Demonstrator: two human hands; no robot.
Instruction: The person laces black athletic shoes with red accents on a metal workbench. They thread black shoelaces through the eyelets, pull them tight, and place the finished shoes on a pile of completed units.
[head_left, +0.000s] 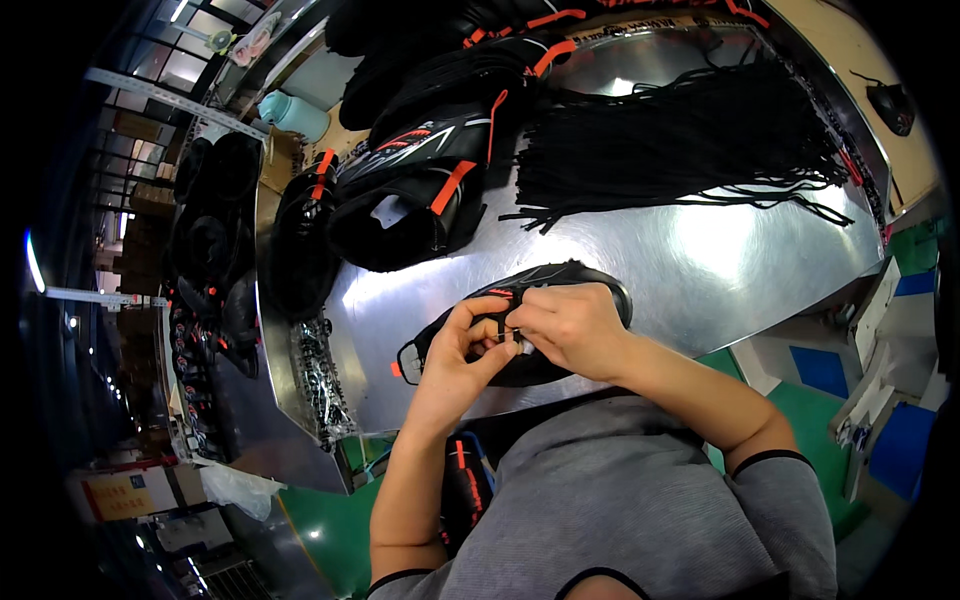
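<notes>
A black shoe with grey and red markings lies on its side on the metal tabletop close in front of me, its toe or heel end hard to tell apart. My left hand comes over its left part, thumb and fingers pinched together. My right hand meets it from the right, its fingertips pinched too. Between the fingertips a short stretch of black shoelace shows, and both hands grip it over the shoe's opening. A pale bit beneath the fingers is mostly covered.
A thick bundle of black shoelaces lies across the back right of the metal table. Several black shoes with red tabs stand at the left and back. More shoes fill a rack at far left. A turquoise jug stands beyond.
</notes>
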